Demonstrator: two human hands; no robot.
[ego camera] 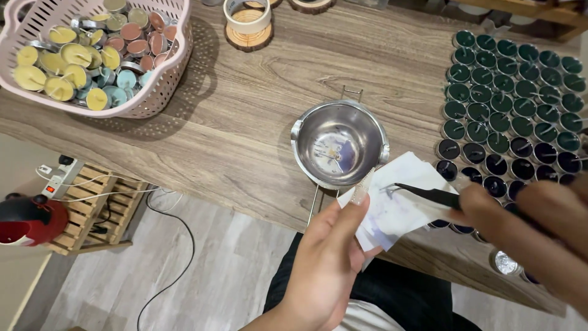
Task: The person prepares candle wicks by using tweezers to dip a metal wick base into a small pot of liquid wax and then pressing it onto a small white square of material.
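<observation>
- Head view: a wooden surface [245,141] is seen from above, with its near edge running from the left side down toward the lower right.
- The left hand [327,260] is raised just off the near edge; its fingers are curled and its thumb is pressed onto a white tissue [401,205], which is gripped between thumb and fingers.
- The tissue is stained faintly purple and is held over the near edge, just in front of a metal pot [338,144].
- The right hand [545,227] is blurred at the lower right; it is closed around black tweezers [429,195], though the exact finger grip cannot be made out.
- The tips of the tweezers are laid against the upper part of the tissue, where a small metal piece [389,189] is pinched or touched; which of the two cannot be told.
- The pot stands near the near edge, at the middle of the surface; its bowl holds only a thin purple smear, and its wire handle sticks out over the edge below it.
- Rows of dark tea lights [511,104] are set out along the right edge, green ones farther back and near-black ones closer.
- A pink basket [165,92] of yellow, blue and pink tea lights is placed at the far left corner.
- A roll of tape [247,17] on a wooden disc is seen by the far edge.
</observation>
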